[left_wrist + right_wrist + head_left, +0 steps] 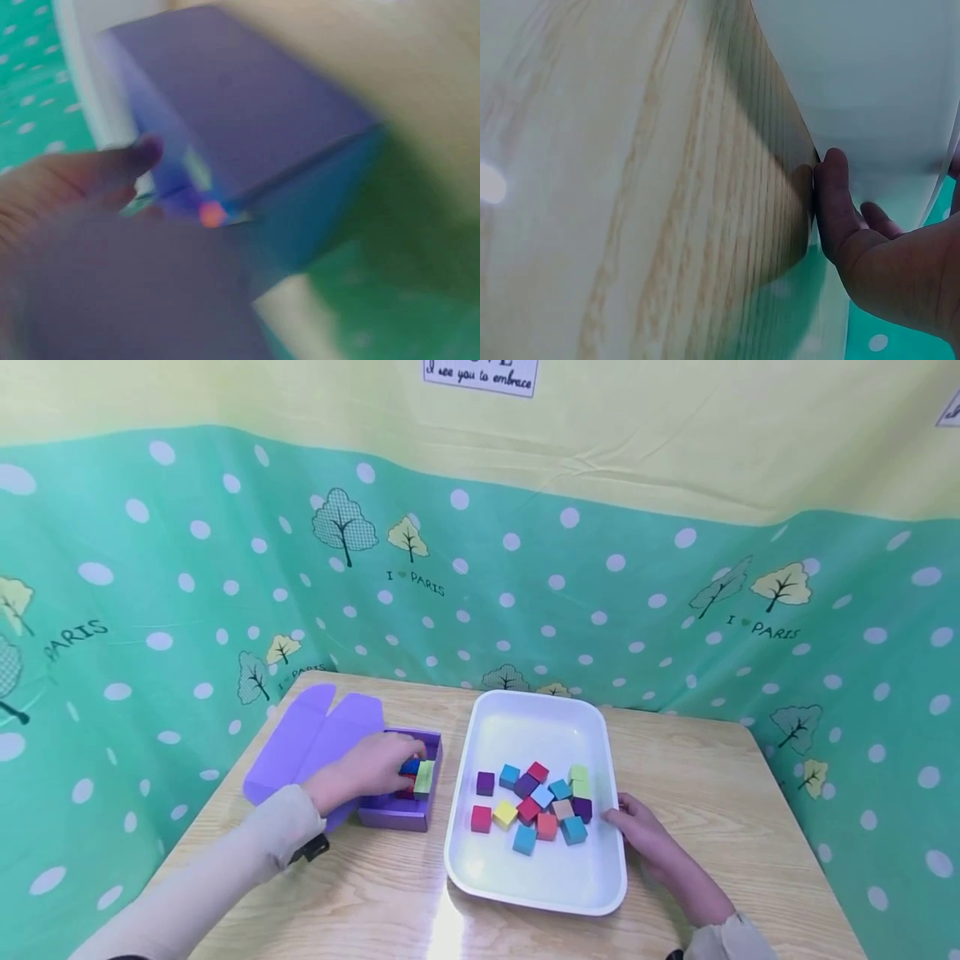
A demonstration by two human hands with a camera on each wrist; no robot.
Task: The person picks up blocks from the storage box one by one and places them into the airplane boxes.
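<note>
From the head, the small cubes are plain and solid-coloured, with flat faces and crisp edges. A light green cube (423,778), a blue cube (410,767) and a red cube (406,787) sit in the open purple box (397,820), whose flaps (330,743) spread out to its left on the desk (712,777). The left hand (378,764) bends its fingers down among them; I cannot tell whether it pinches one. Just beside the box stands a shallow white tray (540,718) with rounded corners, holding a loose cluster of cubes in red, teal, purple, light blue, yellow, beige, orange and light green. The right hand (648,835) pinches the tray's right rim.

From the left wrist, all is blurred: the thumb reaches toward the box's opening, with colour patches inside.

From the right wrist, fingers rest along the tray's smooth outer wall, and another fingertip shows at its far edge.
</note>
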